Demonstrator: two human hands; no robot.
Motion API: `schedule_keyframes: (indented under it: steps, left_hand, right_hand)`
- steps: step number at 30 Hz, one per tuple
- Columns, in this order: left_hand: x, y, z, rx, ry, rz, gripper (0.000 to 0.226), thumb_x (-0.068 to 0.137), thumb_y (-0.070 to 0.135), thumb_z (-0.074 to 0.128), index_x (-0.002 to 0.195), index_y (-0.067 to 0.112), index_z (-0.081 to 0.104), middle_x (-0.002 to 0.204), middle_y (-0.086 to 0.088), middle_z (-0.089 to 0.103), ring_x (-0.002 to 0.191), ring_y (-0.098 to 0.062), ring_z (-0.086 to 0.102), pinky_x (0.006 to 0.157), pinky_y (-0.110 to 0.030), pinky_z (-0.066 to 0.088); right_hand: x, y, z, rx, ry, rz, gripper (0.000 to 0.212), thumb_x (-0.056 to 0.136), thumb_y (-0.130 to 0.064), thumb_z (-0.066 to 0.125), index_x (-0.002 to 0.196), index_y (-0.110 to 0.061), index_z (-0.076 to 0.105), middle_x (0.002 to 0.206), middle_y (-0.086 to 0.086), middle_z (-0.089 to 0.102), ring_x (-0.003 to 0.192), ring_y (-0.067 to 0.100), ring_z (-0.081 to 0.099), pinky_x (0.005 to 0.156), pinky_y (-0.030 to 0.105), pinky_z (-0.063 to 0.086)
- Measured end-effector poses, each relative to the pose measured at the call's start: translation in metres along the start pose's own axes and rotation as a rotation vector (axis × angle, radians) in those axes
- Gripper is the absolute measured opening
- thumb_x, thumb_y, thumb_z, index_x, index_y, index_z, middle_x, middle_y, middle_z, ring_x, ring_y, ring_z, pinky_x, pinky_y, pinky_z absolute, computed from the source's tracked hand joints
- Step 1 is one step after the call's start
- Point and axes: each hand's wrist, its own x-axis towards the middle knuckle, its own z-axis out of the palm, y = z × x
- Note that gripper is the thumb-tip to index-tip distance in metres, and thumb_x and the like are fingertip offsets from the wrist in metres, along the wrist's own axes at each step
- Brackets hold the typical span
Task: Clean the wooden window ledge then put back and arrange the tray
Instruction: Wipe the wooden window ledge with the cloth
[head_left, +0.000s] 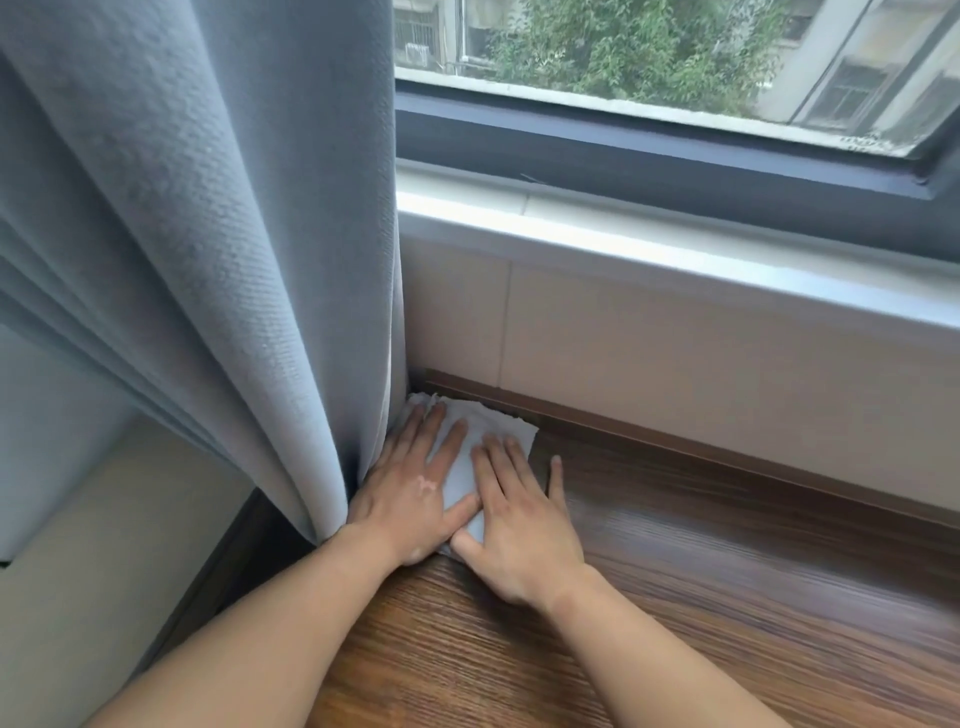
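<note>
Left hand (410, 499), right hand (524, 535) press cloth (496, 418) onto ledge (701, 561).

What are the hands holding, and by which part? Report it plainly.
Nothing is gripped. The left hand and right hand lie flat, fingers straight, pressing a white cloth onto the wooden ledge beside the curtain.
</note>
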Motion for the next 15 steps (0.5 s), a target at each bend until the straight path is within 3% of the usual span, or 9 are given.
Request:
schedule_keyframes:
  steps: [8, 12, 15]
  left_hand:
    - [-0.063, 0.013, 0.002, 0.054, -0.082, -0.044, 0.094, 0.078, 0.085, -0.011, 0.153, 0.03, -0.026, 0.164, -0.005, -0.032, 0.152, -0.024, -0.029, 0.127, -0.047, -0.001]
    - [-0.089, 0.021, 0.01, 0.053, -0.05, -0.049, 0.092, 0.089, 0.083, 0.01, 0.159, 0.027, -0.009, 0.168, -0.006, -0.019, 0.154, -0.021, -0.023, 0.127, -0.047, 0.003]
    - [-0.099, 0.032, 0.015, 0.061, -0.053, -0.043, 0.094, 0.089, 0.083, 0.013, 0.161, 0.026, -0.001, 0.169, -0.006, -0.014, 0.155, -0.022, -0.019, 0.127, -0.046, 0.003]
  right_hand:
    - [-0.045, -0.017, 0.013, 0.012, -0.105, -0.053, 0.094, 0.09, -0.077, 0.019, 0.162, -0.023, -0.008, 0.169, -0.005, -0.015, 0.152, 0.011, -0.025, 0.12, 0.061, -0.012]
    - [-0.07, -0.014, 0.018, 0.029, -0.099, -0.091, 0.097, 0.087, -0.079, 0.02, 0.162, -0.024, -0.006, 0.169, -0.007, -0.013, 0.151, 0.009, -0.026, 0.12, 0.062, -0.011]
    - [-0.084, -0.006, 0.02, 0.043, -0.092, -0.095, 0.098, 0.087, -0.082, 0.021, 0.162, -0.025, -0.005, 0.169, -0.009, -0.011, 0.152, 0.009, -0.024, 0.12, 0.062, -0.012]
